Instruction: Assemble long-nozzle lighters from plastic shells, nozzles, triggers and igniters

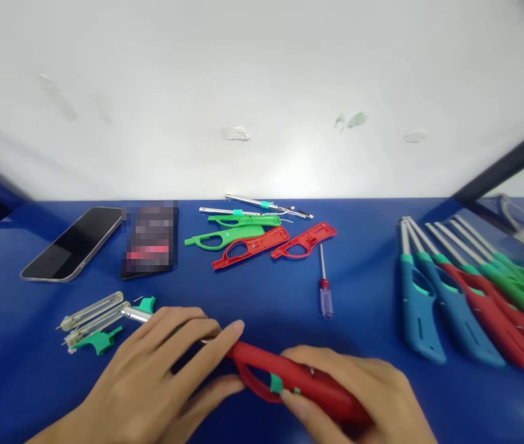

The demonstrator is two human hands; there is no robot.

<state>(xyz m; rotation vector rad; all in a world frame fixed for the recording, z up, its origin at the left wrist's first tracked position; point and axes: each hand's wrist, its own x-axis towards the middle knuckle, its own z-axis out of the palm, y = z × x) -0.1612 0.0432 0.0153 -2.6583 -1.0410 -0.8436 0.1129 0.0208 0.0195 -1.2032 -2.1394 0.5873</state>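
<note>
A red lighter body (308, 382) with a green trigger lies at a slant between my two hands near the front edge of the view. My right hand (358, 388) is wrapped round its wide handle end, the thumb beside the trigger. Closed round the narrow end and its metal tube (136, 315) is my left hand (164, 370); the tube's tip sticks out on the left. Beside that tip are two clear fuel tanks (92, 310) and green trigger pieces (99, 340).
Green (224, 237) and red shell halves (305, 240) lie at the centre back, near metal tubes with wires (262, 203). A screwdriver (326, 299) is right of them. Several blue, red and green lighters (421, 308) lie at the right. A phone (74, 245) and a dark packet (150, 240) are at the left.
</note>
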